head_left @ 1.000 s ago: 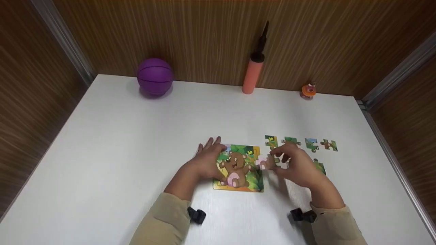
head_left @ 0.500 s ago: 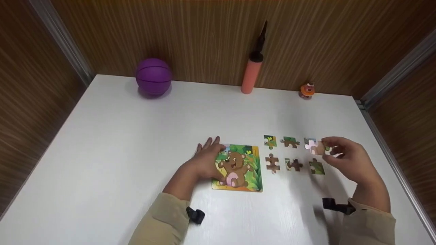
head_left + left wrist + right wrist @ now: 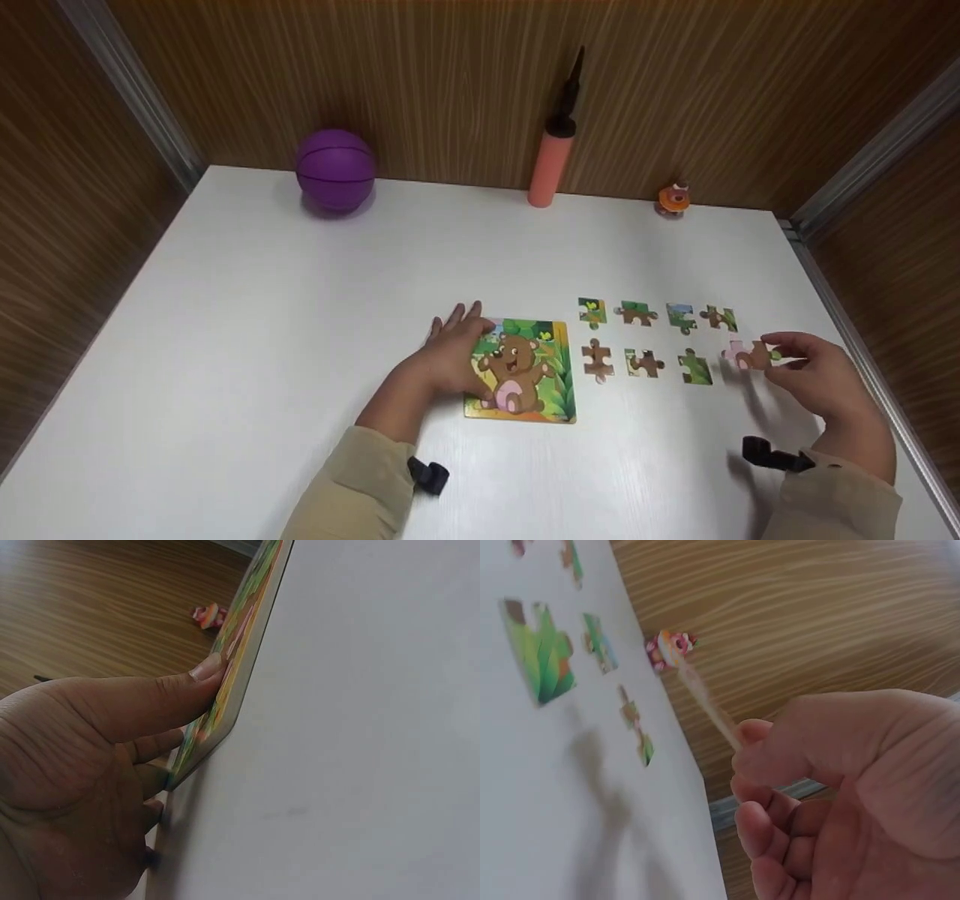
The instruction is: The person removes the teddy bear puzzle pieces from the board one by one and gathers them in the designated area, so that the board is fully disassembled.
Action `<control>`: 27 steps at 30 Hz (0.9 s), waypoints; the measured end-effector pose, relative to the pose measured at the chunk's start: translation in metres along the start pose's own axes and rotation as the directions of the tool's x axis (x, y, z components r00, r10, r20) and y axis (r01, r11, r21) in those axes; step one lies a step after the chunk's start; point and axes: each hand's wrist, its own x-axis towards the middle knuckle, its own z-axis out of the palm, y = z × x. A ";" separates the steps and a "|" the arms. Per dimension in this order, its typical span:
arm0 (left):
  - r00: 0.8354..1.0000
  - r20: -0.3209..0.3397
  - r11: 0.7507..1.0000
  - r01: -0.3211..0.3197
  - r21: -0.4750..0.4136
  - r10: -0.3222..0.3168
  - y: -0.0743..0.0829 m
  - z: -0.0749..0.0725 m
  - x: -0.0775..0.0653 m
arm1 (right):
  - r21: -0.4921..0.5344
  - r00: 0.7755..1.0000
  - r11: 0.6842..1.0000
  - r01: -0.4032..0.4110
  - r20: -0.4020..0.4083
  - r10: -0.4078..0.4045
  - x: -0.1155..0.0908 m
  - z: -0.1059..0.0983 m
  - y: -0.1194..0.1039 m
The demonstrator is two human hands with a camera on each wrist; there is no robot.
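Note:
My left hand (image 3: 450, 360) rests over the left edge of a bear puzzle board (image 3: 551, 375) that lies on the white table. Its thumb (image 3: 172, 697) presses on the board's printed face, while the other fingers reach past the edge. At the right, my right hand (image 3: 821, 379) pinches a pink and brown puzzle piece (image 3: 750, 355) between thumb and fingertips, raised off the table with a shadow below. In the right wrist view this piece (image 3: 705, 701) appears edge-on. Several loose pieces lie in two rows between the hands, among them a green leaf piece (image 3: 696, 367).
Along the back wall stand a purple ball (image 3: 335, 171), a coral hand pump (image 3: 551, 161) with a black nozzle, and a small orange and red figure (image 3: 673, 200). Wood-grain panels enclose the table (image 3: 300, 285) at the back and sides.
My right hand has carried the pink and brown piece from beside the board to the far right, past the loose pieces. The left hand has stayed on the board.

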 end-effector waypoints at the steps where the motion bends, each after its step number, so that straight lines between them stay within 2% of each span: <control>1: 1.000 0.003 1.000 0.002 0.003 -0.002 0.000 0.000 0.000 | -0.010 1.000 1.000 -0.009 0.012 0.009 0.001 0.001 0.003; 8: 1.000 0.007 1.000 0.015 0.009 -0.015 0.001 0.000 0.001 | -0.038 0.995 0.998 -0.042 0.088 0.046 0.005 0.006 0.014; 13: 1.000 0.005 1.000 0.024 0.009 -0.024 0.002 0.000 0.000 | -0.036 0.987 0.993 -0.112 0.113 0.116 0.008 0.012 0.018; 19: 1.000 0.007 1.000 0.026 0.011 -0.026 0.002 0.000 0.001 | -0.020 0.980 0.988 -0.155 0.126 0.156 0.011 0.017 0.017; 23: 1.000 0.007 1.000 0.016 0.013 -0.016 0.001 0.000 0.001 | -0.027 0.975 0.982 -0.186 0.121 0.188 0.010 0.015 0.008; 27: 1.000 0.006 1.000 0.011 0.014 -0.011 0.000 0.000 0.001 | -0.010 0.988 0.990 -0.137 0.075 0.138 0.012 0.014 -0.020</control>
